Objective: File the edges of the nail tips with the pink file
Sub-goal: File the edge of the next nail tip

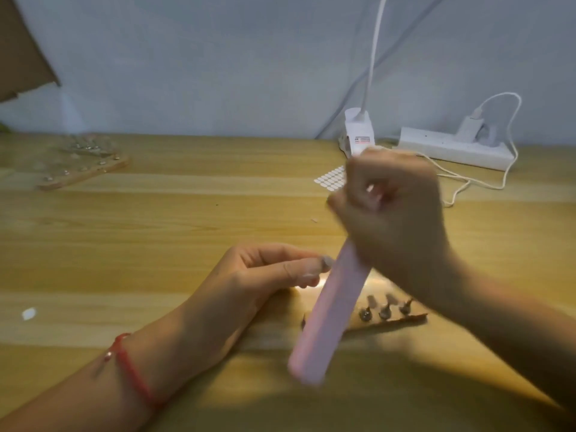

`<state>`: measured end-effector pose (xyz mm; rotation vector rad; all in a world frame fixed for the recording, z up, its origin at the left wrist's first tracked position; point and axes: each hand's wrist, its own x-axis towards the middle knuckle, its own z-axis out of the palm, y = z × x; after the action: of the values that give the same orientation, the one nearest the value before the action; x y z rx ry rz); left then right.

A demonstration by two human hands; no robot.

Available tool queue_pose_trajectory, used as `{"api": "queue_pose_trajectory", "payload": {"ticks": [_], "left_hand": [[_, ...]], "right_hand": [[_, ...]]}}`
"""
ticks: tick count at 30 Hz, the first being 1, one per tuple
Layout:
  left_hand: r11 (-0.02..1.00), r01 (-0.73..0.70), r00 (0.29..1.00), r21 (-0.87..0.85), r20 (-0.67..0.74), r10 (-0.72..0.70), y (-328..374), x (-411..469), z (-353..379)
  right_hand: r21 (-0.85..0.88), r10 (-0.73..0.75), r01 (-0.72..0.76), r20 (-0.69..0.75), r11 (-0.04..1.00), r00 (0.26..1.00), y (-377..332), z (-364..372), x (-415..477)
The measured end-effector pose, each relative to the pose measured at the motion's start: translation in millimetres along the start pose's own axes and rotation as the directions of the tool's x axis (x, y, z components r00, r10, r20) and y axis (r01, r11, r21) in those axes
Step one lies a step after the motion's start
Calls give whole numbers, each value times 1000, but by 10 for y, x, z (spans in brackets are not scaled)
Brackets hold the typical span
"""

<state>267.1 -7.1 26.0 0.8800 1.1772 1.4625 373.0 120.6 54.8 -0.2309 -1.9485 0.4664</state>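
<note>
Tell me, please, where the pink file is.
The pink file is centre-right, its top gripped by the right hand, beside the nail tip in the left hand.

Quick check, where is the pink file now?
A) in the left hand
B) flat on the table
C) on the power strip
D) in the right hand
D: the right hand grips the pink file by its upper end; the left hand pinches a nail tip at its edge.

Left hand point(265, 275), forearm entering from the lower left, palm turned inward, pinches a nail tip point(326, 262) between thumb and forefinger. Right hand point(392, 210), held higher, forearm entering from the lower right, is fisted round the pink file's point(327, 316) upper end; outline blurred.
</note>
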Motion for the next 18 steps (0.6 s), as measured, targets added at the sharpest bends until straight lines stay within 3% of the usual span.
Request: {"api": "queue_pose_trajectory", "payload": {"ticks": [2,3,7,8,11,16,18], "left_hand": [[1000,-3,999,-2,43,3,24,-14,9],[1000,1,999,8,50,-1,31,-14,13],[999,26,1000,37,-9,-26,14,-17,17],[999,31,999,30,-14,-30,15,-18,15],[999,23,999,25,26,-24,30,-25,26],[998,4,997,57,83,-9,43,-38,25],[999,15,998,44,64,-17,32,-35,29]], "right_hand": [[50,143,-137,-140,989,980,126,-152,211],[46,138,-132,-152,990,979,138,-175,227],[-29,-104,104,14,994,994,-122,103,-157],[-35,-103,103,14,994,995,-103,77,-111],[-15,90,-93,-132,996,987,86,-109,150],[19,-47,47,-22,999,999,-129,111,-121],[32,60,-58,-64,998,996,12,-18,46]]}}
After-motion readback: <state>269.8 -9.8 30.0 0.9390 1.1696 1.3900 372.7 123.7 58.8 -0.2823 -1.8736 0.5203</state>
